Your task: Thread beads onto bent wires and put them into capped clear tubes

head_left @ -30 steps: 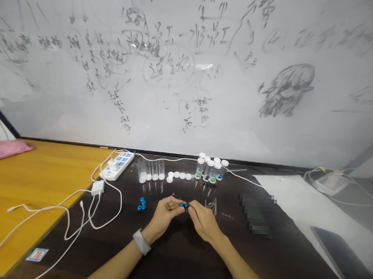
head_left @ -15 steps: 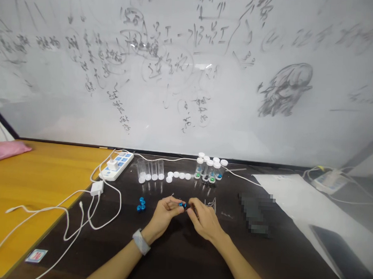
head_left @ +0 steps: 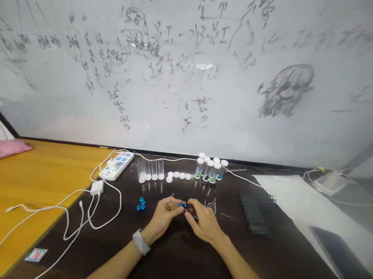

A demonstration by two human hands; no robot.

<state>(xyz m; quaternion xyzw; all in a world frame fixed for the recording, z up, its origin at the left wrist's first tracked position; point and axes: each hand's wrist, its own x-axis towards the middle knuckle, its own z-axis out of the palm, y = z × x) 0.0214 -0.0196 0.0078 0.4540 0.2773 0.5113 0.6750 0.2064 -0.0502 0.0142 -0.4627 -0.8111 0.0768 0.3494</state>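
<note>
L to R: pink cloth [head_left: 5, 149] sat at far left edge on the wooden table [head_left: 28, 188]. White power strip [head_left: 117, 165] lay at the seam w/ the dark table [head_left: 179, 257], charger brick [head_left: 97, 187] + white cables [head_left: 74, 221] trailing below it. Row of empty clear vials [head_left: 151, 169] stood behind, loose white caps [head_left: 178, 176] just beside them on the right. Small cluster of loose blue beads [head_left: 141, 205] lay on the dark top, just left of the left hand [head_left: 164, 216], not touching it. Left hand had fingers curled, thumb + index pinched shut on a blue bead [head_left: 181, 205] at its fingertips; grey wristband [head_left: 141, 241] on that wrist. Right hand [head_left: 205, 222] was fingertip to fingertip w/ the left, fingers bent inward at the bead; can't tell if it gripped the bead, a wire, or just touched. Bead sat between both hands' tips, above the table. Capped vials [head_left: 210, 169] w/ blue/green contents stood behind the hands. Thin metal pins [head_left: 212, 204] lay just right of right hand. White paper sheet [head_left: 299, 205] further right.
</note>
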